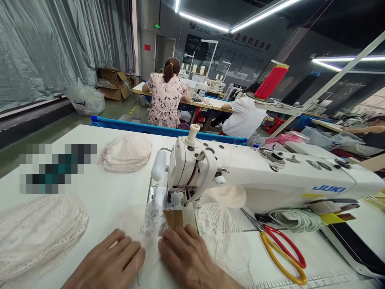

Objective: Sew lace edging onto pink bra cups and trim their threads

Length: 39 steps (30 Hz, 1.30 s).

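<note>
A sheer white lace fabric piece (152,224) lies at the needle area of a white sewing machine (240,168). My left hand (111,257) has its fingers bent down onto the fabric's left side, closed over it. Closer to the presser foot (171,198), my right hand (186,253) presses the fabric's right edge, fingertips drawn together beside a brown plate (174,218). Both thumbs are mostly hidden. Just right of that hand, another lace piece (219,233) is spread on the table.
Stacked lace pieces (39,237) lie at left, and a smaller fabric stack (128,152) sits behind. Red-and-yellow-handled scissors (282,253), a coiled cord (296,220) and a ruler (315,279) lie at right. A red thread cone (272,82) stands behind the machine. Two people sit working ahead.
</note>
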Each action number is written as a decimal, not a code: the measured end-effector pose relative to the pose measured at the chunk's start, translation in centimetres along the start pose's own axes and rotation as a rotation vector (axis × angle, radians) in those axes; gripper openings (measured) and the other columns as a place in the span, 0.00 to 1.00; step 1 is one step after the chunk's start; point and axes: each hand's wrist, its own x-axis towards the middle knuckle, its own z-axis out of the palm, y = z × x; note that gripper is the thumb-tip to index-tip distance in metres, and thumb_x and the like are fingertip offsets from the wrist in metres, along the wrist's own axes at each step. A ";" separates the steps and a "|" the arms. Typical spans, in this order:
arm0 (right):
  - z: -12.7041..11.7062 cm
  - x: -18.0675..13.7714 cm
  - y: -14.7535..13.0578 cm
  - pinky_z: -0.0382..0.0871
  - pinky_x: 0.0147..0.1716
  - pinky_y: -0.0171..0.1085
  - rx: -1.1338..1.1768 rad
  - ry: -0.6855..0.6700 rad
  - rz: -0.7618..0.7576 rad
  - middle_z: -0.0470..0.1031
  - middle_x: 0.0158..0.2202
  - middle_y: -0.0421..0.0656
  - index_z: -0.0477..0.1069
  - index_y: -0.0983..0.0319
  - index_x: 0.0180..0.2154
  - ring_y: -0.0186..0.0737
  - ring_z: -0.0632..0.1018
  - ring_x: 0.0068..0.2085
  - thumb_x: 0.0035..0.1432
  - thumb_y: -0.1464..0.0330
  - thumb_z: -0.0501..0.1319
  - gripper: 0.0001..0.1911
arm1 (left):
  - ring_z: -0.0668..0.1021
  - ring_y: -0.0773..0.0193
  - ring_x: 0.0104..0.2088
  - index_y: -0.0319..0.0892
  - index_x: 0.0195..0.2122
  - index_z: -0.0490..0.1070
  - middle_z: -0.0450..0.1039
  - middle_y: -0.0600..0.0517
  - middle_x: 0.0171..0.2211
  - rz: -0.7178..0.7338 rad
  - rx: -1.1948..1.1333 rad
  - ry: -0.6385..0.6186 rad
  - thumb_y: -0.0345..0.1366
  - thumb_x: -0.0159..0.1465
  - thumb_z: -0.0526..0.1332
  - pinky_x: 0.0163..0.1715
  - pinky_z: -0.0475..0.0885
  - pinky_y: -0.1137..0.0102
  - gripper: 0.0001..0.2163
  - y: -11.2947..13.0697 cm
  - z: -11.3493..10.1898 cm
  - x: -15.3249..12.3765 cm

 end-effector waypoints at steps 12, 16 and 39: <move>-1.3 -1.5 2.0 0.64 0.33 0.38 0.138 -0.027 0.010 0.70 0.36 0.49 0.67 0.67 0.37 0.39 0.68 0.33 0.66 0.75 0.45 0.13 | 0.71 0.62 0.24 0.43 0.25 0.70 0.74 0.54 0.23 0.004 -0.006 -0.109 0.17 0.56 0.51 0.29 0.62 0.66 0.15 -1.3 2.9 2.2; -0.6 -1.4 1.8 0.64 0.30 0.39 0.065 0.017 -0.019 0.71 0.34 0.48 0.68 0.67 0.37 0.41 0.69 0.32 0.66 0.66 0.48 0.13 | 0.74 0.63 0.32 0.43 0.38 0.71 0.74 0.53 0.35 -0.079 -0.183 -0.328 0.17 0.55 0.52 0.33 0.67 0.69 0.17 -1.2 2.7 4.7; -1.3 -0.8 2.9 0.67 0.30 0.38 0.196 -0.020 -0.015 0.72 0.36 0.51 0.68 0.70 0.39 0.39 0.68 0.32 0.64 0.78 0.44 0.14 | 0.69 0.60 0.32 0.42 0.27 0.68 0.70 0.54 0.26 -0.356 -0.456 -0.467 0.34 0.65 0.53 0.38 0.55 0.61 0.10 -4.9 3.6 5.7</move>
